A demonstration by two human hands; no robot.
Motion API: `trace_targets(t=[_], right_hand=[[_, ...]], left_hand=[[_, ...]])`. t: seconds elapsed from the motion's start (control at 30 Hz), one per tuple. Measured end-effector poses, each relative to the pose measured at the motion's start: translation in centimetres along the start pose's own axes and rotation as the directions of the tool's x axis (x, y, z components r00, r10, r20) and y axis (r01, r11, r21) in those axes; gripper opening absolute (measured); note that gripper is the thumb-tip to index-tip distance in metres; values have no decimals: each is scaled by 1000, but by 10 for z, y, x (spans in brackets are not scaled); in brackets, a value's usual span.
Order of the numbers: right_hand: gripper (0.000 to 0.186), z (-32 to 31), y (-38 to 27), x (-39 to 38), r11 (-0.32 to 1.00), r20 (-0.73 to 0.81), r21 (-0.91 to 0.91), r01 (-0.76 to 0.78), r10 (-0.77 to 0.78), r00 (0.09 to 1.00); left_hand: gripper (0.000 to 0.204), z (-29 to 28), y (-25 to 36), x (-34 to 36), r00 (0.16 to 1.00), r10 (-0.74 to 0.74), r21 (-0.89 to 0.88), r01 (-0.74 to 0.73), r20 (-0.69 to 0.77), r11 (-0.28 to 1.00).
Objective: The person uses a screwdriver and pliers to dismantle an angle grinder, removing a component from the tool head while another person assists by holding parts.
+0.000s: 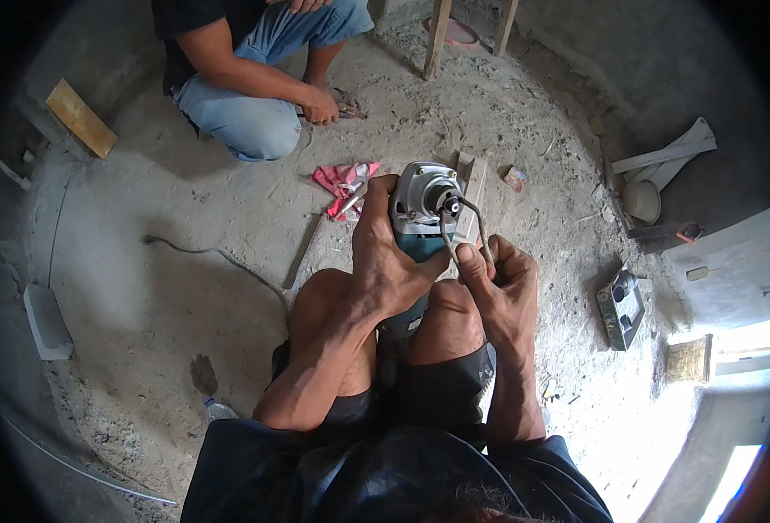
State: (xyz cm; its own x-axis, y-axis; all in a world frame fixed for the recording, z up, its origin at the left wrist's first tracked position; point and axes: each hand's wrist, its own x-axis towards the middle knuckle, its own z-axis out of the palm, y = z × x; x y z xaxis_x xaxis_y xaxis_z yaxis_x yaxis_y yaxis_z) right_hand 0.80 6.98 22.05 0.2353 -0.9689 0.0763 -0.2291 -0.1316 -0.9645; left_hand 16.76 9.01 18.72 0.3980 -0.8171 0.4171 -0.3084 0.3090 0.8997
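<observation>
An angle grinder [416,193] with a silver gear head and a teal body is held above my knees, spindle side up. My left hand [383,253] is closed round its body from the left. In my right hand [500,283] is a bent metal rod [483,228], pinched between thumb and fingers. The rod forms a narrow U, and its two ends reach the flange nut [451,206] on the spindle. Whether the ends sit in the nut's holes cannot be made out. No disc shows on the spindle.
Across from me a person in jeans [237,113] squats. On the dusty floor lie a pink cloth [344,185], a wooden piece [470,183], a flat strip [305,253] and a dark cable [219,251]. A toolbox-like black case [620,307] is at right, a plastic bottle [219,410] at lower left.
</observation>
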Motion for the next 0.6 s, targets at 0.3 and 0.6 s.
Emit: trace_targets(t=[0.3, 0.6], right_hand=[[49, 7, 3, -2, 994, -18, 87, -64, 66, 998], [45, 19, -7, -12, 969, 55, 159, -188, 182, 982]], left_hand=[[75, 0, 1, 3, 1000, 27, -28, -27, 9, 999], [73, -2, 0, 3, 1000, -3, -62, 4, 13, 998]])
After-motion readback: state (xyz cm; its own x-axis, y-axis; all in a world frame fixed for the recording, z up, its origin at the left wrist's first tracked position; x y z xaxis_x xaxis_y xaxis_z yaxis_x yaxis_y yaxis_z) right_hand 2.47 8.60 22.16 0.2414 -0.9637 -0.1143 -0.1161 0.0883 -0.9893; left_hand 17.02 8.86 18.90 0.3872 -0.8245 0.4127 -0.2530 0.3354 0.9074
